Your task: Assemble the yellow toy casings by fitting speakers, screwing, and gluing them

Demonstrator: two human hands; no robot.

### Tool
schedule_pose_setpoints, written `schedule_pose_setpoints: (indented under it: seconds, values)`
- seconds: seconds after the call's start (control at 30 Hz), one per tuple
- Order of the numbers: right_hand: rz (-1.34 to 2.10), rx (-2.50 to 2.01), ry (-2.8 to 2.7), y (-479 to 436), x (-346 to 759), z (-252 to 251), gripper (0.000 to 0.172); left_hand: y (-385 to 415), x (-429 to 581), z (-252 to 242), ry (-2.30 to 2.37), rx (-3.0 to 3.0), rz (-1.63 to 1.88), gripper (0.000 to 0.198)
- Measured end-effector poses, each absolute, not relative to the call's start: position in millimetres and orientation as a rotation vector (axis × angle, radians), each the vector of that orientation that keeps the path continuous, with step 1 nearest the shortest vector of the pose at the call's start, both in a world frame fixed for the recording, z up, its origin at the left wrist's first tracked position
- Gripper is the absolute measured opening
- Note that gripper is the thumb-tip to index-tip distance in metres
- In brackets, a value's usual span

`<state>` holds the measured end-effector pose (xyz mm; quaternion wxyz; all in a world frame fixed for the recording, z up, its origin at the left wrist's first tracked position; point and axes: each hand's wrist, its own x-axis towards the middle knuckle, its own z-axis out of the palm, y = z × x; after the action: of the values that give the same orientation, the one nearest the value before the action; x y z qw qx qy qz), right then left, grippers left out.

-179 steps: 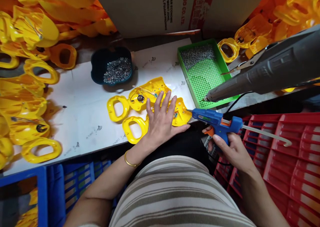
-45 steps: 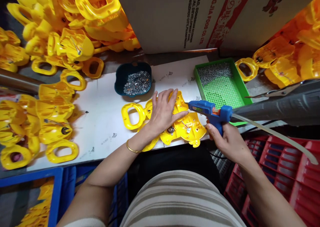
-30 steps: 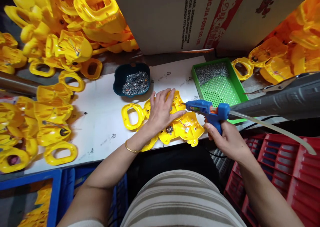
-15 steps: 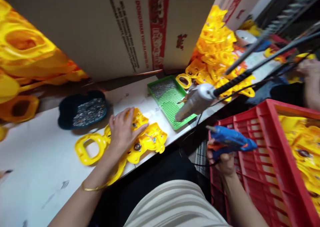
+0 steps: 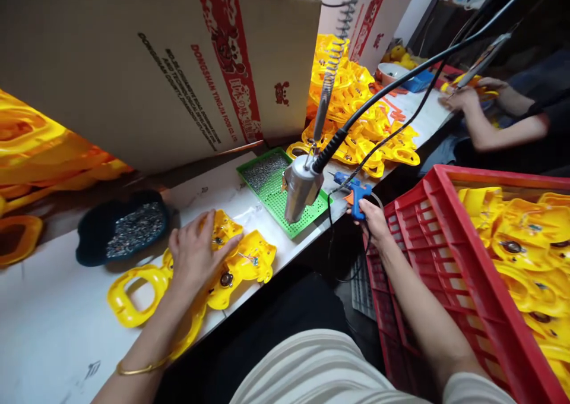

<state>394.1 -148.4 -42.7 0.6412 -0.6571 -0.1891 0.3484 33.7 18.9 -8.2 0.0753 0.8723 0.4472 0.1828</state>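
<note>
The left hand (image 5: 192, 255) lies flat, fingers spread, on 2 yellow plastic toy shells (image 5: 243, 261), while the right hand (image 5: 373, 223) is clamped around a blue glue gun (image 5: 354, 193) at the white table's (image 5: 53, 344) edge.

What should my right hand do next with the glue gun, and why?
Probably set the blue glue gun down on the white table beside the green tray and let go. The right hand grips it out there, far from the yellow shell halves, which the left hand holds flat, wiring exposed; both hands seem needed there.
</note>
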Motion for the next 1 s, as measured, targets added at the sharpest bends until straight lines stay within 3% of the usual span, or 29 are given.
schedule_pose_setpoints:
  seconds: [0.2, 0.37, 0.67, 0.83, 1.0]
  values:
    - [0.677, -1.729, -0.510, -141.2, 395.3, -39.2, 0.047, 19.3, 32.3, -8.8, 1.318, 2.642, 0.582, 0.069]
    - [0.484, -1.885, -0.524, -143.0, 396.6, -50.6, 0.062, 20.8, 30.0, -13.4, 1.326, 2.681, 0.556, 0.068]
    - [-0.103, -1.922, -0.733, -170.2, 352.7, -10.8, 0.031, -23.2, 2.0, -3.5, 1.453, 2.678, 0.626, 0.073]
    - [0.374, -1.664, -1.282, -167.0, 275.0, 13.6, 0.012, -70.6, -23.6, -15.6, 1.498, 2.649, 0.565, 0.078]
    - [0.356, -1.512, -1.687, -119.6, 218.6, 15.8, 0.014, -94.7, -27.0, -30.0, 1.592, 2.603, 0.594, 0.075]
